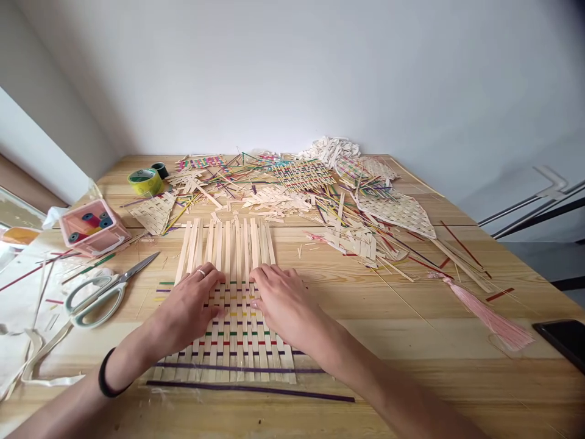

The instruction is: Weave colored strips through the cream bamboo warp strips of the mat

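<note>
Pale strips (255,244) form the woven mat (241,343) on the worktop (388,384). Left hand (189,303) and right hand (284,303), both unclenched, rest on the mat's left and right sides, equally near its midline; the long axis runs away between them. Scissors (120,279) lie left of the mat.

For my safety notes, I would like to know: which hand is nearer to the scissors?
Left. The left hand rests on the woven mat, with the scissors lying to its left, untouched. The right hand is farther away, on the mat's right side.
</note>
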Tool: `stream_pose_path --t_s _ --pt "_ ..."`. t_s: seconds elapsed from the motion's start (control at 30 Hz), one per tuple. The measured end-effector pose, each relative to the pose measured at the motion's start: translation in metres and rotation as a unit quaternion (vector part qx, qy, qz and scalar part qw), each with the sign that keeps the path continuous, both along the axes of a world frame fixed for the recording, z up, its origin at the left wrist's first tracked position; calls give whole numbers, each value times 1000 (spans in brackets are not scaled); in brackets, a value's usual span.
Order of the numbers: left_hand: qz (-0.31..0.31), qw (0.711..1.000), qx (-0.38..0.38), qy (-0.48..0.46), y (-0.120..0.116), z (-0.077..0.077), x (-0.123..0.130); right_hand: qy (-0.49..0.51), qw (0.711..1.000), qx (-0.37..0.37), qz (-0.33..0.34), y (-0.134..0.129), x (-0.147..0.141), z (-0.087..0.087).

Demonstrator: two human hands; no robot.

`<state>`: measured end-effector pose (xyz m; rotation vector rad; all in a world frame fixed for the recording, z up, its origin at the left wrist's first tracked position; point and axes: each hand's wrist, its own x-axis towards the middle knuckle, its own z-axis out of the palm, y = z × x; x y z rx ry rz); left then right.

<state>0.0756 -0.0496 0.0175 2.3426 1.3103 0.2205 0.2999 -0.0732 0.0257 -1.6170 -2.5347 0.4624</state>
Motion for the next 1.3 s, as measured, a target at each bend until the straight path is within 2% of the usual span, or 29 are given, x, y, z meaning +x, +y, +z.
stream_pose_path --t_s 0.23,0.43,0.63,0.73,0.83,0.93,1.1,1.2,1.3 --pt "-5 1000 4 11 -1 -5 -2 -12 1000 -11 3 5 3 -1" --pt "-13 1000 16 5 -1 -6 -4 22 999 -25 -1 2 5 5" --pt "-19 999 47 2 -4 -9 -3 10 999 -31 4 3 3 10" --pt "-35 997 67 9 -1 -4 -8 4 999 -31 2 2 2 10" --pt "-50 994 101 -9 7 7 -24 6 1000 -29 4 0 2 9" --pt "-23 989 147 -10 12 18 -46 19 1000 -13 9 -1 4 7" --pt "-50 984 169 15 -11 18 -68 61 996 32 62 6 5 11" --pt "-83 979 185 24 -32 12 -65 68 991 56 106 15 -2 16" --pt "-96 975 199 38 -43 5 -57 58 983 74 160 27 -15 17"
